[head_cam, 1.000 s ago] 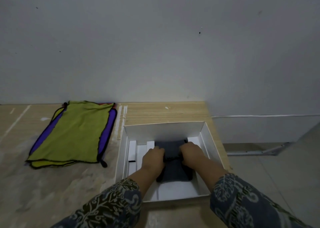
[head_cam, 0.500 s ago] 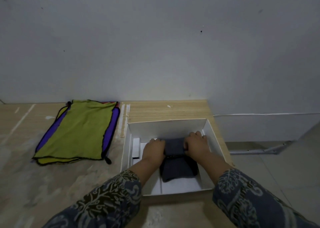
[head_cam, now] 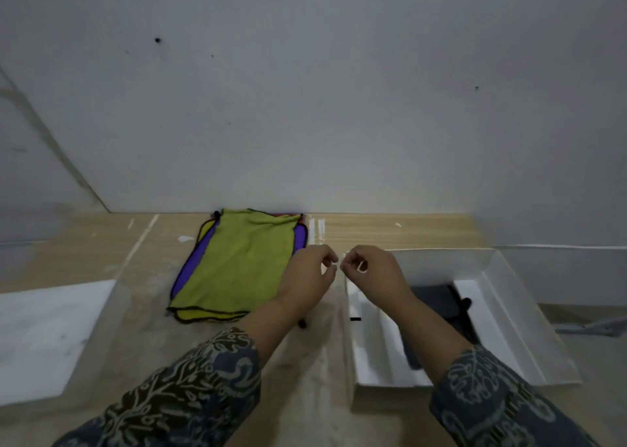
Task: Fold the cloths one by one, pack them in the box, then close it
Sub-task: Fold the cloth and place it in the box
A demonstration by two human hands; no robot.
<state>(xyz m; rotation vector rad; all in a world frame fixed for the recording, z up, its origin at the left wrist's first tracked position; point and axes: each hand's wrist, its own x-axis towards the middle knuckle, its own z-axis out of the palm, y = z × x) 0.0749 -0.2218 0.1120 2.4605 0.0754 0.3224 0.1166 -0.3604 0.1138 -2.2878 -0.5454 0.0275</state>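
Plaster wall [head_cam: 305,107], pale grey and pitted with a few dark specks, fills the upper half above a wood-grain tabletop [head_cam: 101,249] whose near part looks dusty and streaked white. One open white cardboard box [head_cam: 441,263] sits at the right, its near right corner partly covered by a forearm. One flat white sheet [head_cam: 44,338] lies at the far left, cut off by the frame edge, too blurred to say what it is. One stack of unfolded cloths against the wall shows a fuzzy green cloth [head_cam: 237,266] on top, a purple cloth [head_cam: 190,270] beneath, a yellow edge [head_cam: 203,315] at the front and a red sliver at the back; all have black trim, and how many lie under them is hidden. Two leaf-patterned sleeves [head_cam: 190,395] enter from below. The left hand [head_cam: 310,273] hovers over the stack's right edge, fingers half bent with a gap to the thumb, holding nothing. Just beside it the right hand [head_cam: 373,270] hangs over the box's left wall, fingers curled in to the thumb, with nothing seen in them. One folded dark grey cloth [head_cam: 434,294] lies inside the box, half hidden by the right forearm.
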